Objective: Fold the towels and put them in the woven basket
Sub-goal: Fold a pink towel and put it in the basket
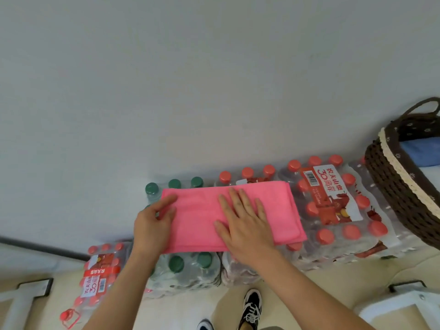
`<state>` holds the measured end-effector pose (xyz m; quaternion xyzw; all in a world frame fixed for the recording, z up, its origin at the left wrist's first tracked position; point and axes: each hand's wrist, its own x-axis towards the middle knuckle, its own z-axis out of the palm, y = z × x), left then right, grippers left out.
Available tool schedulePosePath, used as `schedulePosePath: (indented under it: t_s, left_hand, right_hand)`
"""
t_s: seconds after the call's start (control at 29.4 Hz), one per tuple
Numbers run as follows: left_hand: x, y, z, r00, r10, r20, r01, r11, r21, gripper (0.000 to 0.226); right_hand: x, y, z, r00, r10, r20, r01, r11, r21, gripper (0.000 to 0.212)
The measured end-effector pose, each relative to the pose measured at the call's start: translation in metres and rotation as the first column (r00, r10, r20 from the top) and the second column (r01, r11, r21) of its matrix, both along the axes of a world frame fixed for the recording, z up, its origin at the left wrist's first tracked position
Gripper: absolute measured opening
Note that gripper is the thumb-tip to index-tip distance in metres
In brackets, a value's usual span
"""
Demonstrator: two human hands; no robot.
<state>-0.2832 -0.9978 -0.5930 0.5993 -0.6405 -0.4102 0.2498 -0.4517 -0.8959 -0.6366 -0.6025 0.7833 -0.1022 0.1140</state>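
Pink towel [200,225] is laid folded, flat across shrink-wrapped water bottle packs [338,210], between the green-capped and red-capped rows. Right hand [245,225] is pressed palm-down on the towel's middle, fingers straight and slightly spread. Left hand [152,225] is placed at the towel's left edge, fingers bent onto it; an actual pinch can't be confirmed. Woven basket [392,186] is seen far right, well apart from the towel, with blue cloth [421,151] inside.

Black-and-white laced sneakers [251,308]
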Motion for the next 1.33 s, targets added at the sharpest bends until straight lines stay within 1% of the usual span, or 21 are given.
schedulePosePath:
  t_s: [0.1,0.31,0.37,0.41,0.44,0.48,0.51,0.54,0.58,0.61,0.65,0.68,0.71,0.75,0.78,0.85,0.92,0.99,1.12,1.22,1.33]
  left_hand:
    - [0.027,-0.010,-0.004,0.998,0.034,0.051,-0.035,0.999,0.019,0.031]
    - [0.035,-0.011,0.001,1.000,-0.001,0.005,0.000,0.992,0.124,0.042]
    - [0.030,-0.008,0.016,0.999,-0.026,-0.039,0.031,0.991,0.127,0.053]
    - [0.025,-0.006,0.026,0.997,-0.053,-0.054,0.059,0.993,0.102,0.059]
    - [0.017,-0.002,0.039,0.993,-0.096,-0.068,0.100,0.993,0.067,0.063]
    - [0.003,0.003,0.052,0.982,-0.163,-0.092,0.165,0.986,0.025,0.067]
    - [-0.012,0.010,0.063,0.960,-0.250,-0.130,0.250,0.968,-0.011,0.069]
    - [-0.028,0.020,0.072,0.921,-0.349,-0.176,0.349,0.937,-0.028,0.072]
    - [-0.043,0.030,0.079,0.865,-0.450,-0.223,0.457,0.889,-0.023,0.077]
    - [-0.055,0.041,0.082,0.796,-0.543,-0.268,0.560,0.828,-0.013,0.083]
    - [-0.065,0.051,0.080,0.729,-0.616,-0.299,0.643,0.766,-0.008,0.088]
    - [-0.069,0.057,0.073,0.684,-0.662,-0.306,0.692,0.722,-0.016,0.089]
    - [-0.069,0.062,0.066,0.671,-0.682,-0.292,0.703,0.710,-0.041,0.087]
    - [-0.065,0.064,0.056,0.697,-0.678,-0.234,0.677,0.730,-0.096,0.081]
    - [-0.060,0.064,0.046,0.738,-0.663,-0.124,0.640,0.747,-0.180,0.074]
    - [-0.049,0.064,0.022,0.764,-0.622,0.172,0.641,0.698,-0.321,0.068]
    - [-0.043,0.067,0.002,0.683,-0.600,0.417,0.727,0.612,-0.310,0.068]
    - [-0.043,0.071,-0.008,0.612,-0.569,0.550,0.774,0.573,-0.269,0.066]
    - [-0.053,0.069,-0.013,0.560,-0.517,0.648,0.803,0.531,-0.270,0.062]
    - [-0.061,0.070,-0.014,0.495,-0.506,0.706,0.838,0.491,-0.236,0.056]
    - [-0.073,0.083,0.000,0.387,-0.554,0.737,0.871,0.481,-0.097,0.040]
  right_hand:
    - [0.026,-0.009,-0.001,1.000,-0.008,-0.025,0.007,1.000,-0.007,0.067]
    - [0.032,-0.012,0.004,1.000,0.007,0.007,-0.008,0.999,0.040,0.068]
    - [0.029,-0.011,0.010,0.997,0.017,0.072,-0.022,0.998,0.057,0.065]
    - [0.029,-0.011,0.015,0.989,0.005,0.147,-0.015,0.998,0.067,0.064]
    - [0.029,-0.011,0.025,0.952,-0.034,0.304,0.020,0.999,0.048,0.062]
    - [0.029,-0.011,0.039,0.828,-0.113,0.549,0.120,0.992,0.024,0.060]
    - [0.028,-0.011,0.056,0.560,-0.164,0.812,0.252,0.968,0.022,0.054]
    - [0.025,-0.010,0.070,0.215,-0.136,0.967,0.357,0.933,0.052,0.047]
    - [0.020,-0.008,0.083,-0.101,-0.081,0.992,0.425,0.897,0.116,0.040]
    - [0.012,-0.006,0.086,-0.286,-0.056,0.957,0.468,0.863,0.190,0.034]
    - [0.006,-0.002,0.090,-0.363,-0.070,0.929,0.492,0.832,0.255,0.028]
    - [-0.002,0.001,0.089,-0.354,-0.103,0.930,0.504,0.816,0.282,0.023]
    - [-0.009,0.004,0.087,-0.307,-0.143,0.941,0.522,0.801,0.292,0.019]
    - [-0.016,0.006,0.078,-0.225,-0.191,0.955,0.554,0.781,0.287,0.015]
    - [-0.022,0.008,0.072,-0.146,-0.235,0.961,0.585,0.763,0.275,0.017]
    - [-0.034,0.011,0.058,0.027,-0.321,0.947,0.633,0.739,0.233,0.027]
    - [-0.038,0.013,0.047,0.200,-0.387,0.900,0.658,0.733,0.169,0.029]
    - [-0.039,0.016,0.036,0.363,-0.435,0.824,0.658,0.746,0.104,0.025]
    - [-0.046,0.017,0.026,0.647,-0.531,0.547,0.629,0.777,0.010,0.024]
    - [-0.049,0.019,0.029,0.766,-0.536,0.355,0.593,0.802,-0.068,0.023]
    - [-0.054,0.022,0.030,0.865,-0.449,0.223,0.473,0.878,-0.066,0.020]
